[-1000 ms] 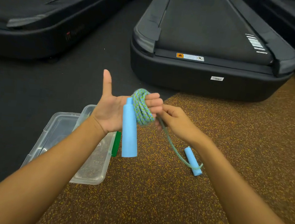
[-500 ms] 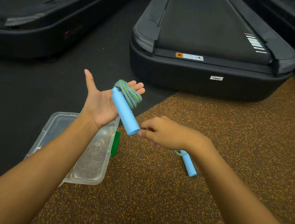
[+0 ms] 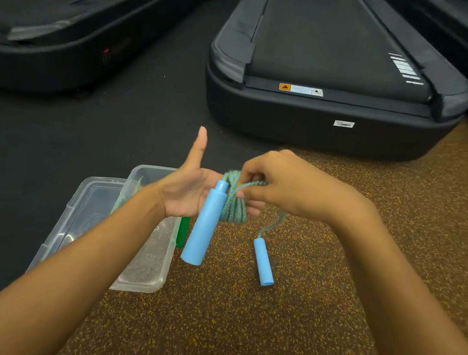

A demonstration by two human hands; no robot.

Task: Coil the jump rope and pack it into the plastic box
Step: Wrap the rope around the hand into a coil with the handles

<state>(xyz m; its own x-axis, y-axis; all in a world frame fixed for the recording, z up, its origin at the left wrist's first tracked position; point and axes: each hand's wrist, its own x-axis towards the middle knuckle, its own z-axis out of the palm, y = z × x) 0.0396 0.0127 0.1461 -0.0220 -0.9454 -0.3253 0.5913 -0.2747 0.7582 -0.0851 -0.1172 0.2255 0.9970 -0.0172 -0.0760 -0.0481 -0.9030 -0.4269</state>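
Note:
The green-and-blue braided jump rope [image 3: 234,208] is wound in several turns around the fingers of my left hand [image 3: 190,190], palm up, thumb raised. One light blue handle [image 3: 204,225] hangs down from that coil. My right hand [image 3: 280,187] pinches a strand of rope just right of the coil. The free end curves down to the second blue handle [image 3: 263,262], which hangs close above the floor. The clear plastic box [image 3: 145,271] sits open on the floor under my left forearm, with its lid [image 3: 82,215] beside it on the left.
A green clip [image 3: 182,232] shows at the box's right edge. A black treadmill [image 3: 334,81] stands straight ahead, another treadmill [image 3: 55,34] at the far left. The floor is black rubber [image 3: 147,118] on the left and speckled brown [image 3: 243,319] on the right.
My right hand has come up from below the coil to pinch the rope at my left fingers. The free handle has risen and swung right. My left thumb points up again.

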